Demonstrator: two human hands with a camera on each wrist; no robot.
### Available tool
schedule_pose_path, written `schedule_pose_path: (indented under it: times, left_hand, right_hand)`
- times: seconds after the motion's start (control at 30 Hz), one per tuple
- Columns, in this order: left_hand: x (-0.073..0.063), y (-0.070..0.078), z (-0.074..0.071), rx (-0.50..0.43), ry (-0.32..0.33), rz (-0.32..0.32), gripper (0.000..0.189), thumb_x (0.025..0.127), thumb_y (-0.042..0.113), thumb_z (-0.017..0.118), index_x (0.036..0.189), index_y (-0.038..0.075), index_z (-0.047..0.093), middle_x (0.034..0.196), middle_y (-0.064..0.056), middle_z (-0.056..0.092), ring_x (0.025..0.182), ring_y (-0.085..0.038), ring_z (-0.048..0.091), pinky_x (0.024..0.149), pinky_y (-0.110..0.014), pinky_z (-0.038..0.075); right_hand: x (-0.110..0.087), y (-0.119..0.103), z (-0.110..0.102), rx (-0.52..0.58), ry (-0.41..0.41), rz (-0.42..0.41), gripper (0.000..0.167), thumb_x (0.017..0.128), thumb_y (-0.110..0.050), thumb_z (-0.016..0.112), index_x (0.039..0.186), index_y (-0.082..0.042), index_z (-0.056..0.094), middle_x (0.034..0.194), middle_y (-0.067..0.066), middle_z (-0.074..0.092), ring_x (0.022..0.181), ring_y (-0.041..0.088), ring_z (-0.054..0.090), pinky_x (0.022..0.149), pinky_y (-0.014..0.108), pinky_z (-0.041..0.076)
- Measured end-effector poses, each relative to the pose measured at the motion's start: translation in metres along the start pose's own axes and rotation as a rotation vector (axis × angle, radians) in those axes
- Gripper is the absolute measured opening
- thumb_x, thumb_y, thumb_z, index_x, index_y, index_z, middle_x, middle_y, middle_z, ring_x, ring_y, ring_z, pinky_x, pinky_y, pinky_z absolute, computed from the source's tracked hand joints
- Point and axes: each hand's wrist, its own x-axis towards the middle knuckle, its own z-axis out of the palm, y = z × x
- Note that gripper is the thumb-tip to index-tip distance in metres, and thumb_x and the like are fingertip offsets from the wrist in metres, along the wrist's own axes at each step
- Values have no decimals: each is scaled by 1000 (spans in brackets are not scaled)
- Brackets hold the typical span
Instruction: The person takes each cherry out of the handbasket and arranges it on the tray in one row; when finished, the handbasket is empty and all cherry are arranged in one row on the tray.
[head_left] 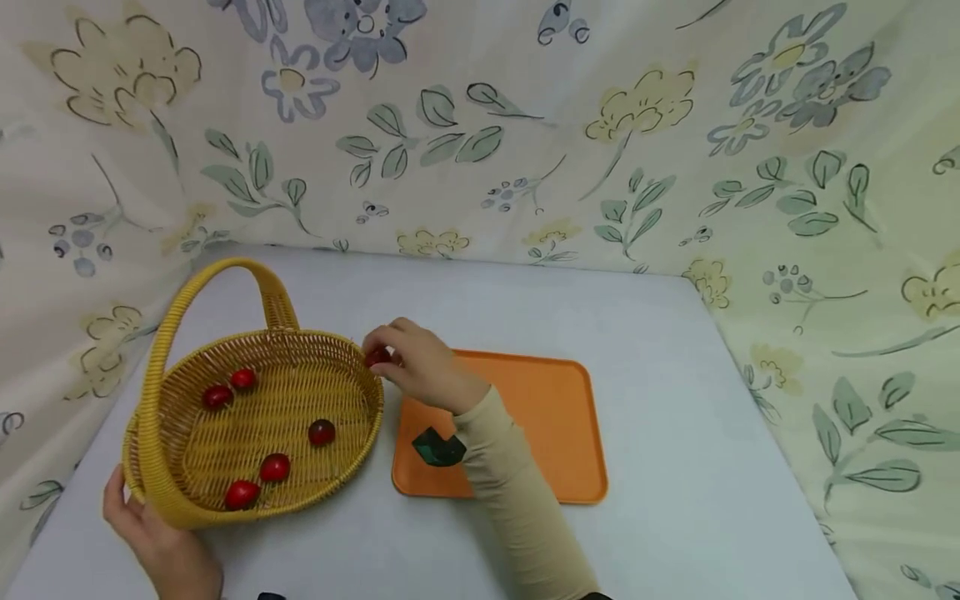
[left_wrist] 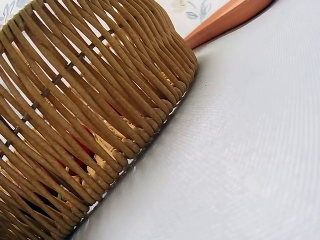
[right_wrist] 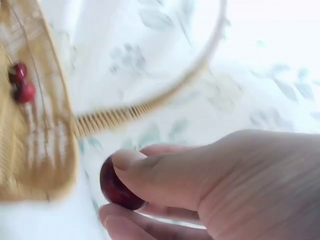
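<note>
My right hand (head_left: 420, 367) pinches a dark red, cherry-like fruit (right_wrist: 117, 185) between thumb and fingers. In the head view it is over the right rim of a yellow wicker basket (head_left: 281, 400). Several similar glossy fruits lie inside, including one near the basket's middle (head_left: 322, 432) and a pair at the left (head_left: 217, 397). At the basket's near left side, my left hand (head_left: 161, 529) touches the outer wall with its fingers extended along it. The left wrist view shows the woven wall (left_wrist: 95, 85) close up, with the hand itself out of frame.
An orange tray (head_left: 540, 408) lies right of the basket, under my right forearm. A dark green angular thing (head_left: 438, 447) shows beside the right cuff, overlapping the tray. The basket's tall handle (head_left: 161, 358) arches over its left part. Floral cloth (head_left: 480, 150) hangs behind the white table (head_left: 652, 375).
</note>
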Motion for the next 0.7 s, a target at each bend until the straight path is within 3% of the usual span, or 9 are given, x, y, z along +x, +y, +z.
schedule_pose_path:
  times: [0.17,0.4,0.6,0.7]
  left_hand:
    - [2,3,0,9,23,-15,42,102,29,40,142,31,26,141,5,39,124,-10,46,90,-9,46]
    - [5,4,-3,19,54,-28,41,102,29,40,141,32,27,143,6,40,125,-9,45,92,-9,45]
    - [1,3,1,-54,18,-13,42,102,26,42,141,29,27,143,4,39,128,-12,45,92,-10,46]
    - [1,3,3,-30,25,-34,41,102,27,41,141,31,27,143,5,39,128,-10,44,92,-10,46]
  right_hand:
    - [-25,30,-2,140,59,198,27,91,-13,64,118,-11,58,112,5,56,94,16,60,79,21,53]
    - [-39,56,34,155,77,478,33,91,-25,66,117,-8,55,108,5,63,93,17,62,71,23,54]
    - [-40,68,61,59,142,533,26,89,-28,68,101,-9,57,90,2,60,77,14,54,65,23,47]
    - [-38,71,67,50,156,539,25,89,-28,69,101,-9,57,87,0,57,75,13,50,63,22,44]
